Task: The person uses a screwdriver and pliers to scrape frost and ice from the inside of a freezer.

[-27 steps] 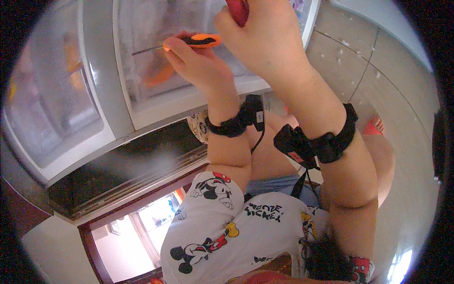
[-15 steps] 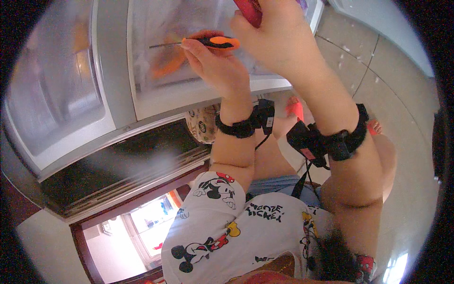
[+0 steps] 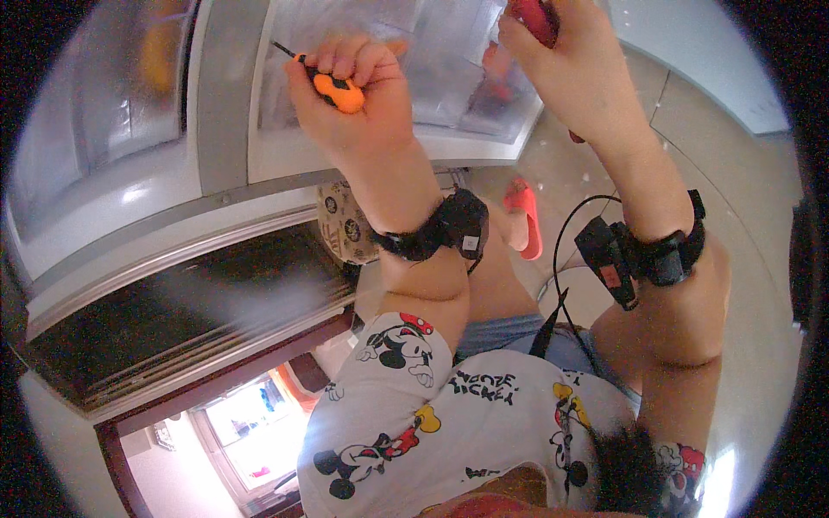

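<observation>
My left hand [image 3: 352,104] is closed round an orange-and-black screwdriver [image 3: 338,91], whose dark shaft points up and left, close to a frosted translucent drawer front [image 3: 281,138] in a white-and-grey appliance. Higher and to the right, my right hand [image 3: 570,65] is wrapped round a red object [image 3: 528,19] at the top of the view; its shape is mostly hidden by my fingers. Black straps with small devices and cables sit on both forearms. Orange and red shapes show blurred on or behind the frosted fronts.
A second frosted drawer [image 3: 104,138] is at left, above a dark glossy strip [image 3: 199,302]. A patterned rounded object [image 3: 341,220] is below the drawers. My legs and a red slipper [image 3: 527,216] are on the tiled floor [image 3: 673,129]; a pale panel [image 3: 725,69] is at upper right.
My left hand has turned, showing its curled fingers and the handle's end, and shifted up and left. My right hand has moved right, uncovering more drawer front. The view has shifted slightly.
</observation>
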`<state>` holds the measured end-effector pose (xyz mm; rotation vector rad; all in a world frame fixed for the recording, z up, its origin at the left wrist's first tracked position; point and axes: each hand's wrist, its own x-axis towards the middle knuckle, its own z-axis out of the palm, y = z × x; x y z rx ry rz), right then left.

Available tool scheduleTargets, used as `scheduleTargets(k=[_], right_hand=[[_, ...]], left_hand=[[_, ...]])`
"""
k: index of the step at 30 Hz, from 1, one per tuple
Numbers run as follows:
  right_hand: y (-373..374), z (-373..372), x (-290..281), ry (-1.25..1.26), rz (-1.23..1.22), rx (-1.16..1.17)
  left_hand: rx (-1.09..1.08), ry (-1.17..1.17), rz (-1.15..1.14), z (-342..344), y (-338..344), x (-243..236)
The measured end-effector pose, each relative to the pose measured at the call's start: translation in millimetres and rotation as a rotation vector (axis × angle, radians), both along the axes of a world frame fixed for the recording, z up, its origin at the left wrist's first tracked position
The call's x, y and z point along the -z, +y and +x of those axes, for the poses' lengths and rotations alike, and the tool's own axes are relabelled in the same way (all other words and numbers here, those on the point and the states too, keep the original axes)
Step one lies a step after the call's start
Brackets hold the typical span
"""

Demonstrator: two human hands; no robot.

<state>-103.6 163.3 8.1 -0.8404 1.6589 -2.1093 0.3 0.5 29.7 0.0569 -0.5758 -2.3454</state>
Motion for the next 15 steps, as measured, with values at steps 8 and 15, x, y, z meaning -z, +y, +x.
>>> scheduleTargets(k=[8, 15], right_hand=[[-8.9, -3.2, 9.3, 0.084, 0.007, 0.053], [-20.4, -2.6, 3.2, -0.012, -0.043, 0.022]], left_hand=[[-0.146, 0.050, 0.059, 10.1, 1.0, 6.5], [-0.071, -0.035, 0.068, 13.7, 6.2, -4.2]])
